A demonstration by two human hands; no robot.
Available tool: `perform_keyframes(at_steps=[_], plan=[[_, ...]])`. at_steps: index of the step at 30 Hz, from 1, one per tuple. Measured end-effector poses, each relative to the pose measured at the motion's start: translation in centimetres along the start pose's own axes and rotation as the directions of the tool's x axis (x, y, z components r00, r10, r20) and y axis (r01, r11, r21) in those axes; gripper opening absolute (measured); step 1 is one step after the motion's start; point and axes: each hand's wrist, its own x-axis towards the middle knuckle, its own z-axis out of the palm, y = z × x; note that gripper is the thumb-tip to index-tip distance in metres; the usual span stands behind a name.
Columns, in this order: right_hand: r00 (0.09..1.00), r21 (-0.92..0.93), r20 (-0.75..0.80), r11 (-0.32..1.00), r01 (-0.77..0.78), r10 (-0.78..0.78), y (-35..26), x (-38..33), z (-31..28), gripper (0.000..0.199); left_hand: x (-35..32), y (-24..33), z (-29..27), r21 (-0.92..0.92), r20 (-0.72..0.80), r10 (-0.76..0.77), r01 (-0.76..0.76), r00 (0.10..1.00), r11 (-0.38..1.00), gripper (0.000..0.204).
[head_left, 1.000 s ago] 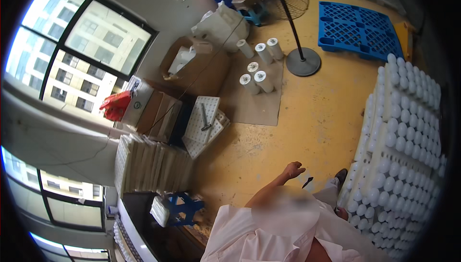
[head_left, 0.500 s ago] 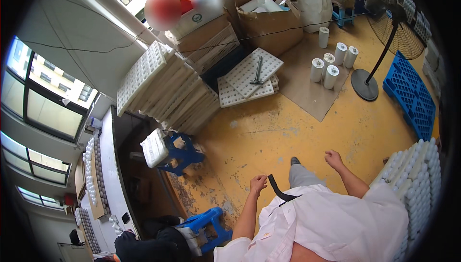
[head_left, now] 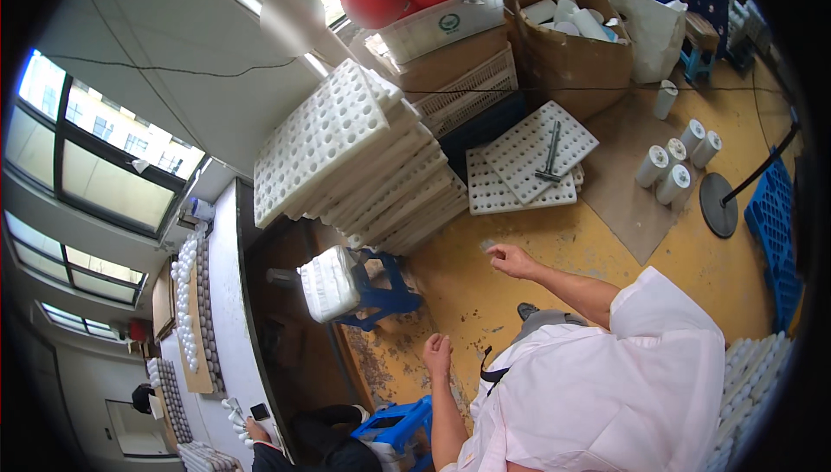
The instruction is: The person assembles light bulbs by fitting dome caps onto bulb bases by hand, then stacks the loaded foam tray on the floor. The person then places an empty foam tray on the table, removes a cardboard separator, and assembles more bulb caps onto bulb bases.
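My left hand [head_left: 438, 355] hangs over the floor between two blue plastic stools, its fingers curled in with nothing seen in them. My right hand [head_left: 512, 261] reaches forward over the yellow floor, fingers apart and slightly bent, holding nothing. Nearest beyond both hands is the blue stool [head_left: 391, 286] with a white wrapped pad [head_left: 331, 285] on its seat. A tall stack of white perforated foam trays [head_left: 333, 139] rises behind it. On the floor, loose foam trays [head_left: 519, 190] lie with a green T-shaped tool [head_left: 551, 156] on top. A black strap [head_left: 492, 372] hangs at my waist.
At left, a co-worker's hand [head_left: 256, 430] is by small white parts on a long white table [head_left: 227, 273]. White cylinders [head_left: 673, 185] stand on cardboard at right, near a fan base [head_left: 718, 205] and blue pallet [head_left: 773, 238]. A large carton [head_left: 563, 57] stands behind.
My view has turned left, so the room has shifted right in the picture. My right arm has swung forward and across to the left. The left hand has come away from the black strap.
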Motion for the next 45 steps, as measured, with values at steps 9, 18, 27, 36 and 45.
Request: perform_keyframes(at_steps=[9, 18, 27, 36, 45], plan=[[0.975, 0.329, -0.093, 0.918, 0.222, -0.203, -15.7, 23.0, 3.3, 0.062, 11.7, 22.6, -4.7, 0.481, -0.205, 0.543, -0.4, 0.814, 0.78, 0.056], [0.925, 0.571, -0.376, 0.774, 0.274, -0.05, -25.0, 33.6, 2.2, 0.077, 35.6, 41.6, -17.8, 0.544, -0.482, 0.707, -0.456, 0.518, 0.704, 0.07], [0.812, 0.16, -0.541, 0.92, 0.357, -0.221, -33.6, 42.1, -2.0, 0.041, 44.7, 44.8, -17.7, -0.031, -0.26, 0.415, -0.437, 0.872, 0.899, 0.04], [0.836, -0.018, -0.499, 0.967, 0.254, -0.229, -32.6, 47.5, -2.5, 0.044, 45.9, 42.6, -17.8, -0.126, -0.315, 0.413, -0.469, 0.855, 0.874, 0.042], [0.912, 0.56, -0.405, 0.771, 0.303, -0.065, -28.7, 49.1, -6.3, 0.025, 39.3, 39.4, -9.5, 0.762, -0.159, 0.961, -0.591, 0.225, 0.264, 0.07]])
